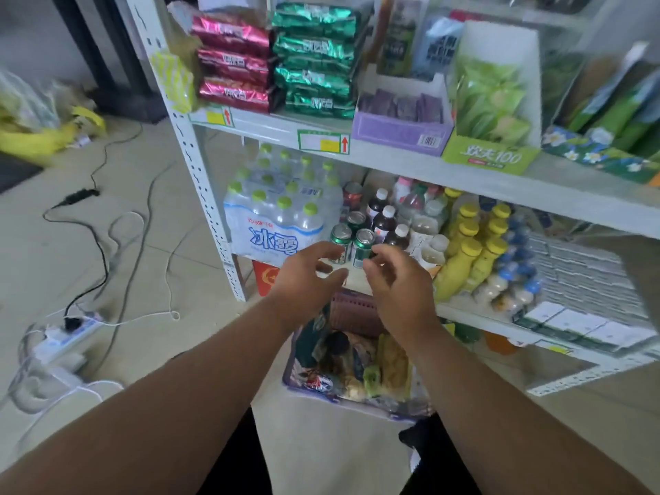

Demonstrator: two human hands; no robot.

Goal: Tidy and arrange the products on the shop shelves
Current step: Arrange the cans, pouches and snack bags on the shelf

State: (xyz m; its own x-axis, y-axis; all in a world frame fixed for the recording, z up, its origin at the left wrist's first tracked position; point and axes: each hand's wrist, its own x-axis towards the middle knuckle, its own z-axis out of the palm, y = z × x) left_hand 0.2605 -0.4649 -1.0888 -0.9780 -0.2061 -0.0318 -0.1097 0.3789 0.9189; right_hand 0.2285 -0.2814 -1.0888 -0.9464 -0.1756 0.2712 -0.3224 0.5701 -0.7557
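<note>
I judge can-straightening underway: left hand (303,276) and right hand (396,280), fingers loosely spread and empty, just before the green cans (362,244); next, grasp one.

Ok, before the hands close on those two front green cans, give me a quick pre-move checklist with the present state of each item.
1. Left hand free, holding nothing: ok.
2. Right hand free, fingers loosely curled: ok.
3. Two front green cans upright on the lower shelf: ok.
4. Hands already touching the cans: cannot tell.
5. Neighbours tight, water pack left, dark bottles right: not ok.
6. Basket on the floor below, clear of the cans: ok.
</note>
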